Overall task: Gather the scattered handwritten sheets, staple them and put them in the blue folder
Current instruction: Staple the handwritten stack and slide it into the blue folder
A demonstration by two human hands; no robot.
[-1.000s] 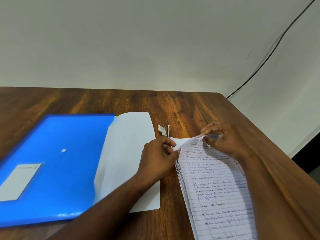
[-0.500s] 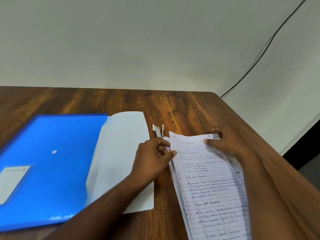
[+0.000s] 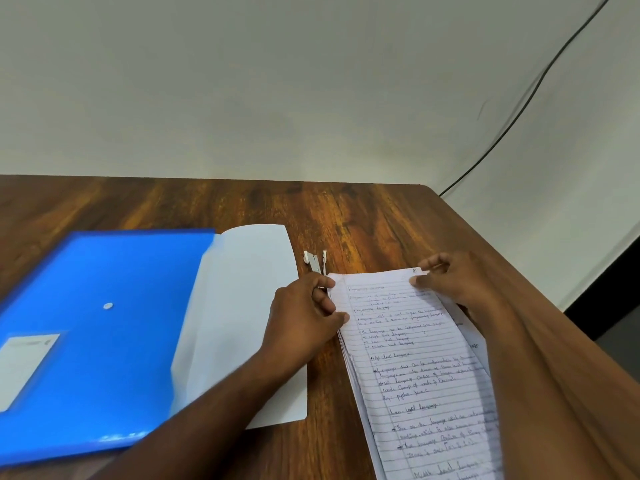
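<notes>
Head view: sheets squared up between both hands, stapler just past their top-left corner.

The stack of handwritten sheets (image 3: 419,368) lies on the wooden table (image 3: 363,216), its long axis running from about 11 o'clock, far from the person, down to 5 o'clock, near them. The left hand (image 3: 304,320) presses curled fingers against the stack's left edge near the top, and whether it truly pinches the paper I cannot tell. The right hand (image 3: 453,282) pinches the top-right corner between thumb and fingers. The white stapler (image 3: 316,262) rests at roughly 11 o'clock from the left hand, just beside the stack's upper-left corner, so I judge the left hand the nearer for reaching it. The blue folder (image 3: 104,341) lies open at 9 o'clock, its white inner flap (image 3: 242,306) partly under the left wrist.
</notes>
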